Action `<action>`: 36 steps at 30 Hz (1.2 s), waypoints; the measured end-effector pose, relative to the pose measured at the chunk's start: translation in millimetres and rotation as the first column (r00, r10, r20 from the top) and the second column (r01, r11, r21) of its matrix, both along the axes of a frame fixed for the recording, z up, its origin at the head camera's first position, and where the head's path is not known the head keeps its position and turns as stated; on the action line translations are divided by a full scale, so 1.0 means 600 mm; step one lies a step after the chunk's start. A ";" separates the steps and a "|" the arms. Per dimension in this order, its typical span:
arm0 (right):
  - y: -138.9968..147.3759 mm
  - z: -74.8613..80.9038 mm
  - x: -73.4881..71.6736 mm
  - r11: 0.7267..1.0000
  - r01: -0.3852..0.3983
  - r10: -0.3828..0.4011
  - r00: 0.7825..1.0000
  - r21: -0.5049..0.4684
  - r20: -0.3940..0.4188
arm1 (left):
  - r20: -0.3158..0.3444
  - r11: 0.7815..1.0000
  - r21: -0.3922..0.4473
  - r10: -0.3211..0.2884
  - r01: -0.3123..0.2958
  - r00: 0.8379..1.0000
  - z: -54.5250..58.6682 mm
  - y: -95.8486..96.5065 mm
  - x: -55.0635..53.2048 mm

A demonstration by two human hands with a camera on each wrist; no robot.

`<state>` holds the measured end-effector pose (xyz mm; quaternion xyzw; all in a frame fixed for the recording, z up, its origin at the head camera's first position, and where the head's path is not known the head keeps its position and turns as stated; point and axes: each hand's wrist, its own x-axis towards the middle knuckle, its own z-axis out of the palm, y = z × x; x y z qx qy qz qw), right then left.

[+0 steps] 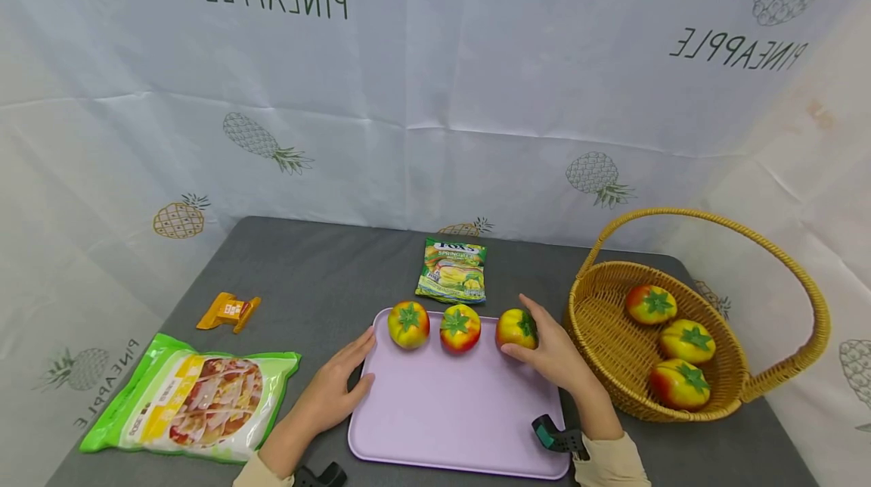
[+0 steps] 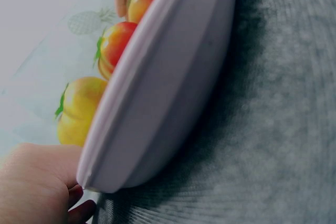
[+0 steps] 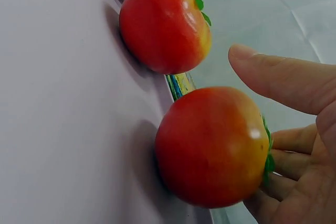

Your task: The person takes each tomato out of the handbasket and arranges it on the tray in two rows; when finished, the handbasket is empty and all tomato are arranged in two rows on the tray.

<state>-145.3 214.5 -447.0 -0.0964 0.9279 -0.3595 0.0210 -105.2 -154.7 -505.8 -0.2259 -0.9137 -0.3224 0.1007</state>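
On the pale purple tray (image 1: 456, 419), three red-and-yellow, tomato-like fruits with green leafy tops stand in a row along the far edge: a left fruit (image 1: 409, 324), a middle fruit (image 1: 460, 329) and a right fruit (image 1: 515, 330). My right hand (image 1: 554, 351) is around the right-hand one. In the right wrist view its thumb (image 3: 278, 74) stands apart from that fruit (image 3: 210, 148), while the other fingers lie beside its leafy top. My left hand (image 1: 333, 389) touches the tray's left rim with fingers extended; in the left wrist view it meets the tray's corner (image 2: 97, 179).
A wicker basket (image 1: 612, 389) with a tall handle stands right of the tray, holding three similar fruits. Behind the tray lies a green Fox's candy bag (image 1: 452, 271). To the left are a small orange packet (image 1: 229, 311) and a large green-and-white food bag (image 1: 197, 400).
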 end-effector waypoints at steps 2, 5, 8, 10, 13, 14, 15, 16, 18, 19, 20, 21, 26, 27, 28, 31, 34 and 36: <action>0.001 0.000 -0.001 1.000 -0.006 0.006 1.000 0.003 -0.005 | 0.002 1.000 -0.003 0.002 -0.002 1.000 -0.001 0.000 0.000; 0.003 0.002 0.000 1.000 -0.013 0.013 1.000 0.009 -0.012 | 0.003 1.000 -0.002 -0.001 0.001 1.000 -0.001 -0.001 -0.001; 0.004 0.008 0.002 1.000 -0.003 0.004 1.000 0.011 -0.013 | 0.000 1.000 -0.003 -0.004 0.004 1.000 -0.001 -0.001 -0.001; 0.006 0.013 0.004 1.000 -0.001 0.002 1.000 0.010 -0.019 | -0.001 1.000 -0.004 -0.005 0.005 1.000 -0.001 -0.001 -0.001; 0.008 0.022 0.007 1.000 0.000 0.000 0.999 0.003 -0.050 | -0.004 1.000 -0.006 -0.003 0.003 1.000 -0.001 -0.001 -0.001; 0.009 0.025 0.008 1.000 -0.003 0.003 0.998 -0.001 -0.069 | -0.005 1.000 -0.008 -0.003 0.003 1.000 -0.001 -0.001 -0.001; 0.010 0.028 0.009 1.000 -0.007 0.007 0.996 -0.008 -0.088 | -0.006 1.000 -0.008 -0.004 0.004 1.000 0.000 -0.002 -0.001; 0.012 0.032 0.010 1.000 -0.012 0.010 0.994 -0.012 -0.112 | -0.007 1.000 -0.009 -0.004 0.004 1.000 0.000 -0.002 -0.001; 0.016 0.039 0.013 1.000 -0.017 0.013 0.987 -0.020 -0.161 | -0.011 1.000 -0.008 -0.007 0.007 1.000 0.001 -0.002 -0.001; 0.019 0.043 0.015 1.000 -0.018 0.014 0.983 -0.023 -0.182 | -0.012 1.000 -0.007 -0.008 0.008 1.000 0.001 -0.001 -0.001; 0.023 0.047 0.016 1.000 -0.017 0.012 0.978 -0.024 -0.206 | -0.013 1.000 -0.006 -0.010 0.010 1.000 0.002 -0.001 -0.001; 0.028 0.050 0.018 1.000 -0.014 0.009 0.974 -0.023 -0.224 | -0.014 1.000 -0.005 -0.011 0.011 1.000 0.002 -0.001 -0.001; 0.059 0.064 0.030 1.000 0.030 -0.030 0.965 -0.007 -0.261 | -0.015 1.000 -0.003 -0.014 0.014 1.000 0.002 0.000 -0.001; 0.067 0.067 0.033 0.999 0.041 -0.039 0.965 -0.001 -0.260 | -0.015 1.000 -0.003 -0.016 0.016 1.000 0.002 0.001 -0.001; 0.075 0.069 0.036 0.999 0.051 -0.048 0.965 0.004 -0.258 | -0.015 1.000 -0.001 -0.017 0.017 1.000 0.002 0.001 -0.001; 0.100 0.072 0.045 0.996 0.085 -0.076 0.964 0.026 -0.256 | -0.016 1.000 0.001 -0.020 0.020 1.000 0.004 0.000 -0.002; 0.126 0.075 0.057 0.992 0.120 -0.109 0.965 0.032 -0.238 | -0.015 1.000 0.001 -0.018 0.018 1.000 0.004 0.000 -0.002; 0.143 0.076 0.064 0.990 0.134 -0.123 0.967 0.035 -0.225 | -0.013 1.000 -0.001 -0.016 0.016 1.000 0.004 0.000 -0.002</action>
